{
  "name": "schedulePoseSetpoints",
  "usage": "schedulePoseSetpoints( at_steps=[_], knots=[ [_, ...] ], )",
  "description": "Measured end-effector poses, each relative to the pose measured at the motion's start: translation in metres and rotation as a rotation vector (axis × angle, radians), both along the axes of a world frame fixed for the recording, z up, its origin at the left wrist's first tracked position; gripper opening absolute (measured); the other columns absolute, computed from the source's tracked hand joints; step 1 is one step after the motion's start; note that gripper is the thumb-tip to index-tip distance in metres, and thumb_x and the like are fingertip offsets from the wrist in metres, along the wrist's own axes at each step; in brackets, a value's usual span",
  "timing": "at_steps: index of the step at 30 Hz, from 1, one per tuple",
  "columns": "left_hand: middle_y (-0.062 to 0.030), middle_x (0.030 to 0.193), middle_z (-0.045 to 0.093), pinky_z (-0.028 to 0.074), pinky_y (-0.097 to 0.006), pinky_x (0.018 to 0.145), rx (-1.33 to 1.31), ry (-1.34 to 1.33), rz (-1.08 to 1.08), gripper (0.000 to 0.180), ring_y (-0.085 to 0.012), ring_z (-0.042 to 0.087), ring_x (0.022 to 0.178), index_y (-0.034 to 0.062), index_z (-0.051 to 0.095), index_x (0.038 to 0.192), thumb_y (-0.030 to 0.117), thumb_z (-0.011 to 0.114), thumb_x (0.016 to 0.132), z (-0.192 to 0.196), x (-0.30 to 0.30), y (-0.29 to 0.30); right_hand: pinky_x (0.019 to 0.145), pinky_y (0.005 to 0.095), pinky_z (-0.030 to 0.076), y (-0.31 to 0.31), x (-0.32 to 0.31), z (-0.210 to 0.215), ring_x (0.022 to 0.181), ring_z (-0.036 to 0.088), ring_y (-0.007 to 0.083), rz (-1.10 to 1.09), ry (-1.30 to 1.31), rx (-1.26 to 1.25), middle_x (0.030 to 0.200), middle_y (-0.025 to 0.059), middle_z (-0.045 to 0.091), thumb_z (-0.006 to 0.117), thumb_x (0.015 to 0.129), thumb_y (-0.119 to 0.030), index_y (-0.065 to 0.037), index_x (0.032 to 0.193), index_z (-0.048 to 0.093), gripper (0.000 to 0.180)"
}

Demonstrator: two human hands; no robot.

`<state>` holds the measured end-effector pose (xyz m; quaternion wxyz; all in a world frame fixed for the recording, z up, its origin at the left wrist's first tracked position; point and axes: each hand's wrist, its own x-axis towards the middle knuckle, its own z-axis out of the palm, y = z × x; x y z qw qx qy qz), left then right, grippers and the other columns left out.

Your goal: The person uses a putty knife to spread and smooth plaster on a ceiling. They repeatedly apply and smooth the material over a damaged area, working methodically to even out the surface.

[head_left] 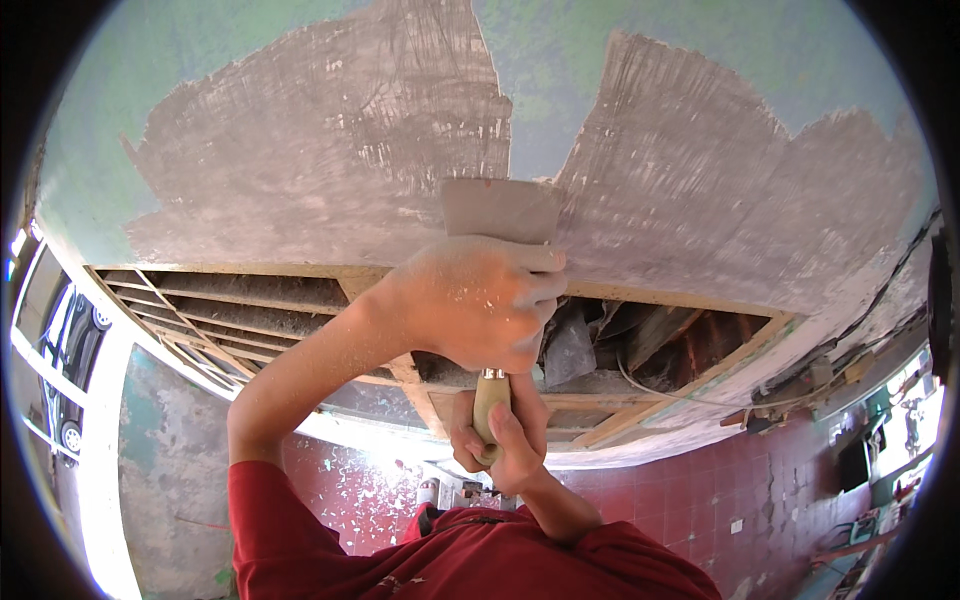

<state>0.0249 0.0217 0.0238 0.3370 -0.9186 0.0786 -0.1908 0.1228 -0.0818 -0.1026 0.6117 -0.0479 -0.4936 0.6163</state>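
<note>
A broad-bladed scraper [500,208] stands with its wide metal edge against the wall [300,190], right at the lower end of a strip of green-blue paint [540,120]. My left hand [485,300] is closed round the blade's lower part, dusty and flecked with paint chips. Below it, my right hand [510,435] wraps the pale wooden handle [490,410]. On both sides of the strip the wall is bare grey-brown with ragged paint borders. The left hand hides the middle of the scraper.
Wooden-framed openings [240,300] lie beneath the scraped wall, with dark boards inside. A loose cable [690,398] hangs in front of the right one. Paint chips [350,495] litter the red tiled floor [670,500]. Cars [70,370] show at the far left.
</note>
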Motion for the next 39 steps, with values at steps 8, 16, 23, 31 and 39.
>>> schedulePoseSetpoints(
  at_steps=[8,16,23,31,39],
  knots=[
    [0.0041,0.06,0.059,0.047,-0.026,0.077,0.082,0.053,0.037,0.012,-0.0157,0.057,0.079,0.0163,0.064,0.05,0.027,0.06,0.052,0.007,-0.001,-0.003,0.036,0.0213,0.03,-0.002,-0.002,0.002,0.041,0.035,0.0064,0.007,-0.009,-0.003,0.061,0.0063,0.047,0.036,0.102,-0.03,-0.001,0.147,0.013,0.059],
    [0.0015,0.059,0.048,0.047,-0.028,0.067,0.022,-0.082,-0.011,0.015,-0.0175,0.053,0.07,0.0099,0.053,0.046,0.024,0.053,0.04,0.021,0.0,0.0,0.036,0.0217,0.034,0.007,0.004,0.025,0.041,0.036,0.007,0.034,-0.032,0.013,0.06,0.0062,0.046,0.038,0.101,-0.035,-0.004,0.146,0.016,0.059],
    [0.0023,0.058,0.047,0.047,-0.028,0.07,-0.009,0.012,0.031,0.015,-0.0176,0.053,0.069,0.0104,0.051,0.044,0.025,0.053,0.041,-0.002,-0.001,-0.006,0.036,0.0211,0.03,-0.005,0.003,0.001,0.04,0.034,0.0061,0.041,-0.032,-0.02,0.061,0.0071,0.047,0.038,0.101,-0.034,-0.003,0.147,0.013,0.061],
    [0.002,0.058,0.048,0.048,-0.028,0.07,-0.067,-0.008,0.036,0.016,-0.0178,0.053,0.07,0.0098,0.052,0.046,0.026,0.055,0.042,0.005,-0.002,-0.01,0.035,0.0206,0.027,-0.007,0.001,0.008,0.039,0.032,0.0059,0.116,0.055,-0.071,0.061,0.0066,0.046,0.038,0.1,-0.032,-0.001,0.145,0.016,0.058],
    [0.0033,0.058,0.053,0.047,-0.027,0.071,0.008,0.012,0.051,0.014,-0.0174,0.055,0.073,0.0138,0.06,0.048,0.028,0.057,0.047,0.015,-0.002,-0.01,0.035,0.0214,0.027,-0.002,0.002,0.012,0.038,0.032,0.0059,0.091,0.015,-0.025,0.06,0.0065,0.046,0.037,0.101,-0.034,-0.002,0.145,0.017,0.058]
  ],
)
